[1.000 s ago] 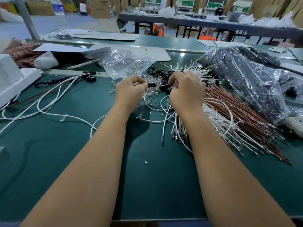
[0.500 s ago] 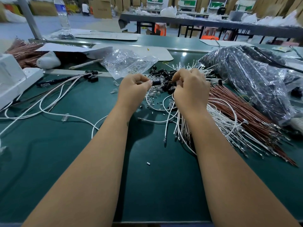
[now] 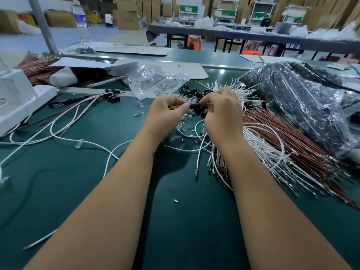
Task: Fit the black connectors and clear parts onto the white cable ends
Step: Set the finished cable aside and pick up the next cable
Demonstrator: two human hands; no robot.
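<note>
Both of your hands meet above the table in the head view: your left hand pinches something I cannot make out, your right hand grips the black connector. Its long axis runs left-right between them, over the white cables, so the push goes sideways.

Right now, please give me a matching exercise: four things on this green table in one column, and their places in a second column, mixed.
Things:
1. black connector
2. clear plastic bag
3. brown wire bundle
4. water bottle

Places:
A. far left, standing upright
B. right of the hands
C. between the left hand and the right hand
D. behind the hands, lying flat

Pairs: 1-C, 2-D, 3-B, 4-A
</note>
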